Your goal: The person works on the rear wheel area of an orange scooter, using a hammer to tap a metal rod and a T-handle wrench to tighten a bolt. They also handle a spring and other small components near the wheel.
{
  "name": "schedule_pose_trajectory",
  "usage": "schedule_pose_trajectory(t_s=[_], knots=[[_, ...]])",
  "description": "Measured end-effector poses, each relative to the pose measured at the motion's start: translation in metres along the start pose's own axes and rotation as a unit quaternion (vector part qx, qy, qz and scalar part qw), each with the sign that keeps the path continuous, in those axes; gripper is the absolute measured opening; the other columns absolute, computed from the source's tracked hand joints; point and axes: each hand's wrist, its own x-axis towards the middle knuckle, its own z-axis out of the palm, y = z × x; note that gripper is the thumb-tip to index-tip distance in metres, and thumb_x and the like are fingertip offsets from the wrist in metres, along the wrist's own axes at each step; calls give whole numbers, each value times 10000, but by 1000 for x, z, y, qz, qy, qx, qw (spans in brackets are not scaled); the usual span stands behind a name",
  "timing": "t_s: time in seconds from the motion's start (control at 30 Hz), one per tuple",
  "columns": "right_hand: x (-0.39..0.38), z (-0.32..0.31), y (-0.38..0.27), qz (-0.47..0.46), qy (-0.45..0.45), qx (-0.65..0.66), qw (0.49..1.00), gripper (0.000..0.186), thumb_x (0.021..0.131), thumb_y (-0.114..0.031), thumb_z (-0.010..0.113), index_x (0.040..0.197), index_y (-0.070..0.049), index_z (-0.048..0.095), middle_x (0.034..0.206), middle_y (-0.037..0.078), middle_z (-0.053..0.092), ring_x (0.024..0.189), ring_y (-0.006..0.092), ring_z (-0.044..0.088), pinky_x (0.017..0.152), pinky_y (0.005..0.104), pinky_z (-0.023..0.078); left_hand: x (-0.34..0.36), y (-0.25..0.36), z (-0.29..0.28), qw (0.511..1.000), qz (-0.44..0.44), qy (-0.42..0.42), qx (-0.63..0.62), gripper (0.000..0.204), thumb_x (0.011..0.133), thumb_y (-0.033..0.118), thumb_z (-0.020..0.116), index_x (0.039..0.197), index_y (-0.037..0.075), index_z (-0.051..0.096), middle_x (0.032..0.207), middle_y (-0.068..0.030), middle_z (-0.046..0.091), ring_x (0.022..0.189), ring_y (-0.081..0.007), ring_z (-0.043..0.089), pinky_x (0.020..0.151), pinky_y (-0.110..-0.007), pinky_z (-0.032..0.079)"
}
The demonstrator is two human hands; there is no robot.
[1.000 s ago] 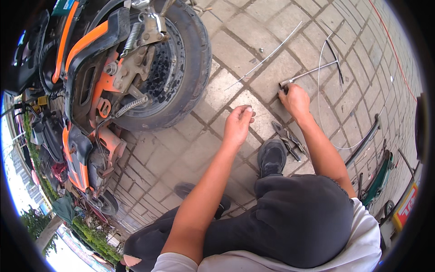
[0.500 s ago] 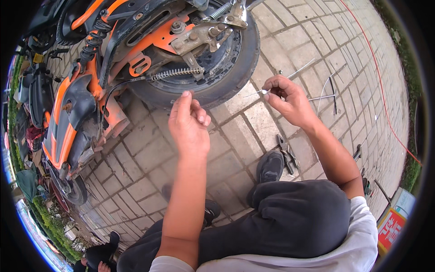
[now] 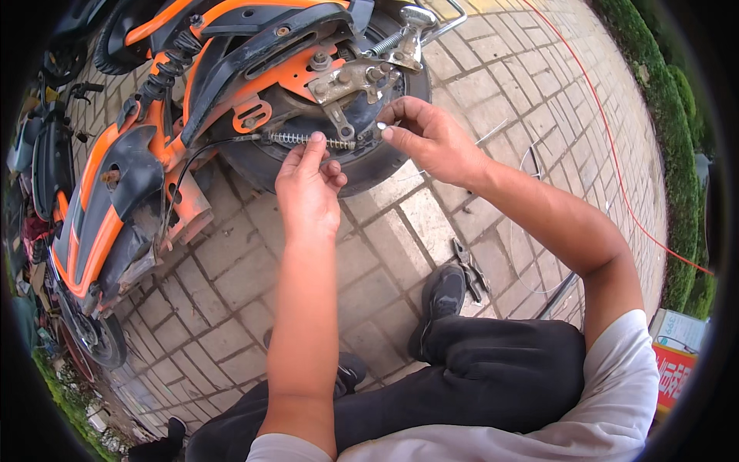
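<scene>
Small pale piece (image 3: 381, 126) pinched over the wheel (image 3: 362, 175)

The person's left hand (image 3: 309, 189) is at the wheel's near side, its fingertips overlapping a coiled metal spring (image 3: 289, 139); whether that grip is closed on the spring cannot be told. The right hand (image 3: 443, 146) has its grip closed, thumb and fingers pinching the pale piece over the wheel's right part.

The piece looks light, probably rigid, and easily dropped; a pinch by its edges seems the surest hold. The spring, lying across the wheel's lower left, should be stiff along its length and perhaps greasy, best taken around the coils.

Grey paving (image 3: 362, 246) spreads around the wheel, jointed and likely gritty. Pliers (image 3: 464, 258) lie on it, right of the wheel and nearer the person. The orange-and-black motorbike body (image 3: 115, 204) stretches left of the wheel. Well to its right run a red line (image 3: 612, 142) and, farthest, a green hedge (image 3: 681, 100).
</scene>
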Motion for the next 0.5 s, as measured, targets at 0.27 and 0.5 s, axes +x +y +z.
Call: schedule_pose_trajectory(t_s=[0.27, 0.5], knots=[[9, 43, 28, -99, 94, 28, 990, 180, 918, -64, 603, 1090, -14, 603, 966, 35, 617, 876, 110, 572, 787, 270, 474, 4, 5, -23, 978, 65, -64, 186, 207, 911, 185, 651, 948, -2, 568, 827, -49, 607, 679, -154, 645, 600, -260, 531], [16, 49, 31, -95, 107, 45, 989, 156, 915, -46, 605, 1069, -21, 605, 946, 25, 604, 836, 85, 555, 751, 244, 466, 15, 0, -16, 991, 70, -29, 112, 159, 909, 129, 629, 931, -21, 580, 823, -77, 625, 700, -165, 647, 626, -279, 536]])
